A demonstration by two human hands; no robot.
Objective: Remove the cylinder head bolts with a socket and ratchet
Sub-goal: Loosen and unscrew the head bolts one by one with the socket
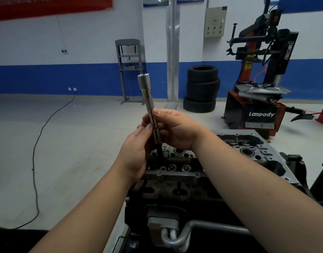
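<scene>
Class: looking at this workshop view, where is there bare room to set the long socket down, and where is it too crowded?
Free: the bare floor left of the engine, bordered by the black cable and the blue-banded wall. Crowded: the engine's top, full of holes and bolts, beneath both hands gripping the socket; and the right side, with stacked tyres and the tyre machine.

At about two o'clock, the tyre changer carries two readable marks. "Lanpody" stands in white letters on its dark lower panel. "power" runs vertically down its black column, in white and red letters. The red banner at eleven o'clock bears writing too blurred to read.
</scene>
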